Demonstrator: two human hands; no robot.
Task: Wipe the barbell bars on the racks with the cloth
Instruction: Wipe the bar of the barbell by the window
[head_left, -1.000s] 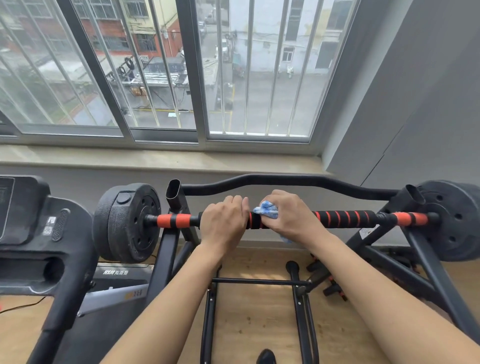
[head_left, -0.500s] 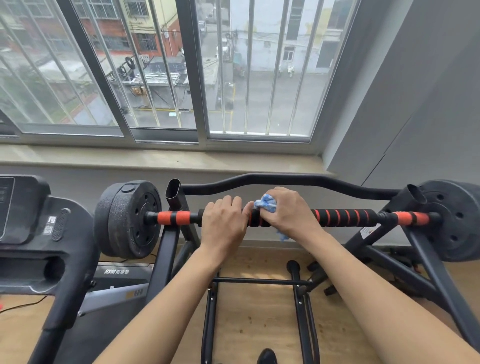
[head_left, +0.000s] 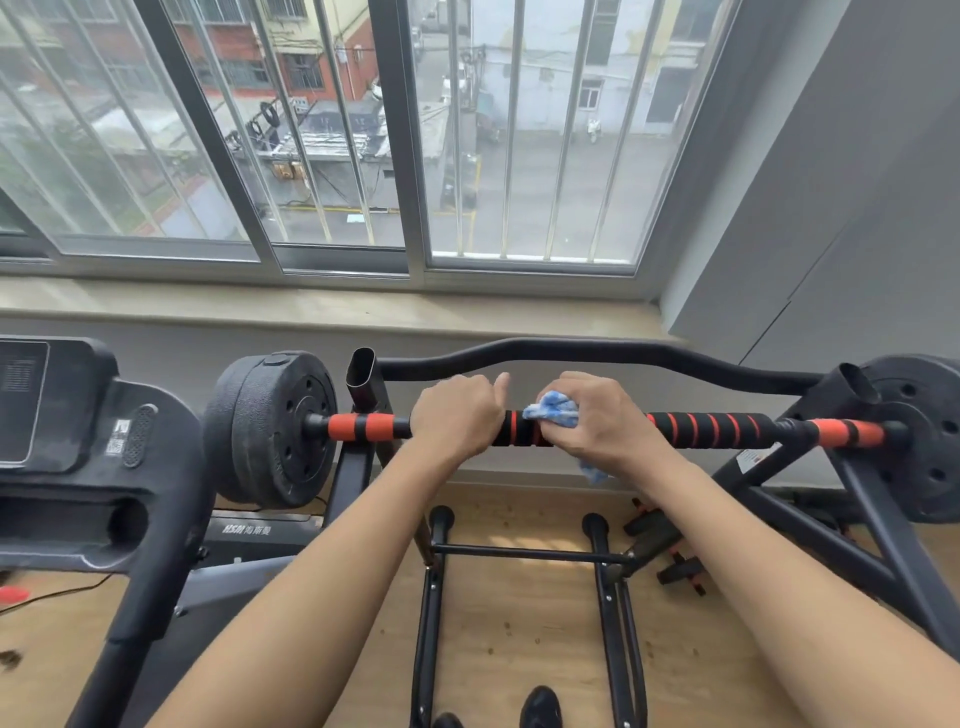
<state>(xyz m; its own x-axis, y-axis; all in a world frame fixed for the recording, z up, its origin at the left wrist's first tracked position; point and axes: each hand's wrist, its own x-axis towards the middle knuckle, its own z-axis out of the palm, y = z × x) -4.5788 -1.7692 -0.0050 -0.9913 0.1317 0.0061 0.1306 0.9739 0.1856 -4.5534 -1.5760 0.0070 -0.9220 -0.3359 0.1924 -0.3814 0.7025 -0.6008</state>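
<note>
Both hands sit close together at the middle of the frame on the barbell bar (head_left: 696, 428), a black bar with orange bands lying level across the rack (head_left: 358, 410). The left hand (head_left: 457, 418) has its fingers curled over the bar, thumb raised beside it. Just to its right, the right hand (head_left: 597, 423) clamps a crumpled blue cloth (head_left: 553, 408) against the bar, a scrap of the cloth hanging below the wrist. Black weight plates (head_left: 270, 428) cap the bar at centre left and at the right edge. Behind it a bent black bar (head_left: 597, 351) rests on the same rack. A treadmill (head_left: 98, 467) fills the lower left, a barred window (head_left: 332, 130) the top, and wooden floor (head_left: 519, 623) the bottom.
</note>
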